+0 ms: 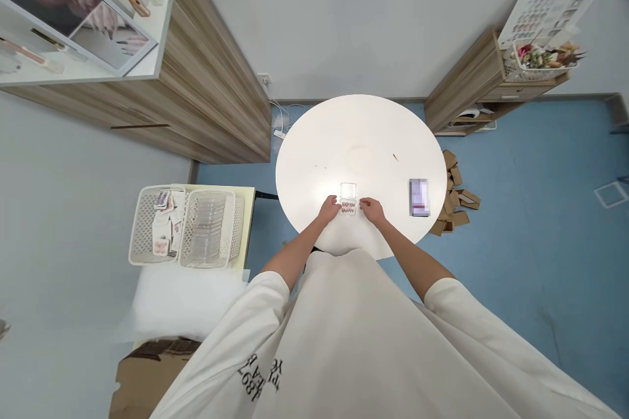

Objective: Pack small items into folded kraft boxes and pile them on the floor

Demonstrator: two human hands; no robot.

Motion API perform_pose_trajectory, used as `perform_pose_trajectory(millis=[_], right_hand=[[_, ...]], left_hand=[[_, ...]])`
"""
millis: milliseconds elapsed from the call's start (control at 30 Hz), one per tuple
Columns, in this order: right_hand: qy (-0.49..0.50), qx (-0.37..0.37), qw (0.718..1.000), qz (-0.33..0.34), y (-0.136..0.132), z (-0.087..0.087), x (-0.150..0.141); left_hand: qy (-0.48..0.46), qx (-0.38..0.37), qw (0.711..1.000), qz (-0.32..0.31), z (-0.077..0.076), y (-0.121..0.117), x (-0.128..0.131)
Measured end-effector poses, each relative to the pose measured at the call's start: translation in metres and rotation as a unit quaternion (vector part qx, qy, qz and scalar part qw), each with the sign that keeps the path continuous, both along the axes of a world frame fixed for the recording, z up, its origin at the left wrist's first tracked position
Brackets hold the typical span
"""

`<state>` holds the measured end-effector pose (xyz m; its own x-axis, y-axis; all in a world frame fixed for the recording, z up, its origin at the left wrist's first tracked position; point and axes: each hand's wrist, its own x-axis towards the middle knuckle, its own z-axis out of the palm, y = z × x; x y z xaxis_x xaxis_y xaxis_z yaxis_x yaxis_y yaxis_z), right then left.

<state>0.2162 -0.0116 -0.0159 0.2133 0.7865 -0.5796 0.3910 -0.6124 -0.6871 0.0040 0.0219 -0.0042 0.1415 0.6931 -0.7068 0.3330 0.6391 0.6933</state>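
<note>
A small clear plastic case point(348, 207) lies on the white oval table point(358, 124), its lid folded back away from me. Inside its near half are rows of small pinkish pieces that look like false nails. My left hand point(329, 209) closes its fingertips on the case's left edge. On the other side, my right hand point(372, 209) is right beside the case's right edge, fingers bent together. What those fingers hold, if anything, is too small to make out.
A phone-like blurred rectangle point(419, 198) lies at the table's right. Left of me, a white basket point(206, 262) holds stacked clear cases, and another basket point(140, 255) holds cards and packs. Small cardboard boxes point(457, 200) lie on the floor. Wooden cabinets point(221, 78) flank the table.
</note>
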Motion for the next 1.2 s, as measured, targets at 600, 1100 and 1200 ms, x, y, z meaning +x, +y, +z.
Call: perform_pose_trajectory(millis=[600,1100,1200], right_hand=[[0.143,-0.017,0.985,-0.098,0.036,0.012,-0.016],[0.157,-0.001,0.982,-0.103,0.025,0.049,-0.022],[0.15,0.007,0.985,-0.085,0.012,0.046,-0.021]], left_hand=[[-0.05,-0.023,0.998,0.025,-0.012,0.039,0.014],[-0.069,0.055,0.996,0.014,0.009,0.021,0.007],[-0.063,0.056,0.996,0.015,0.014,0.006,0.004]])
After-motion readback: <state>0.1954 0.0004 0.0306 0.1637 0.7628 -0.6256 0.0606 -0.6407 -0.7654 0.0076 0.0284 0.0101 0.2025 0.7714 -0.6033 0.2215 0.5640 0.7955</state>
